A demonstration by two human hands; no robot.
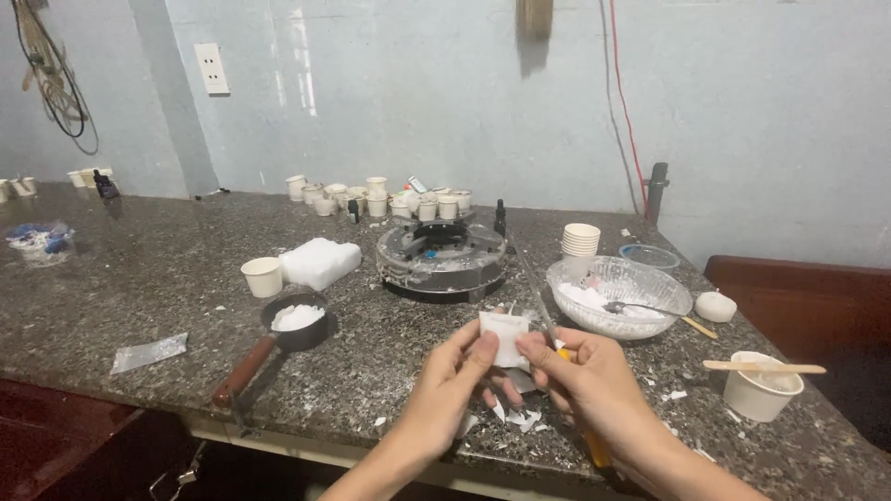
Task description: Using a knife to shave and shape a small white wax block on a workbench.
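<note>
My left hand (pixel 452 378) and my right hand (pixel 585 371) are raised together over the front edge of a dark granite counter (pixel 139 288). Both pinch a small white paper cup or wrapper (pixel 506 336) between thumbs and fingers. My right hand also holds a thin tool with a yellow handle (pixel 594 445) whose long metal blade (pixel 536 289) sticks up past the cup. White scraps (pixel 515 417) lie on the counter under my hands.
A glass bowl (pixel 650 283) with white wax and a spoon sits right. A stack of paper cups (pixel 581 241), a round burner (pixel 441 260), a small pan of white flakes (pixel 295 323), a white block (pixel 320 262), a cup with a wooden stick (pixel 761 385) surround it.
</note>
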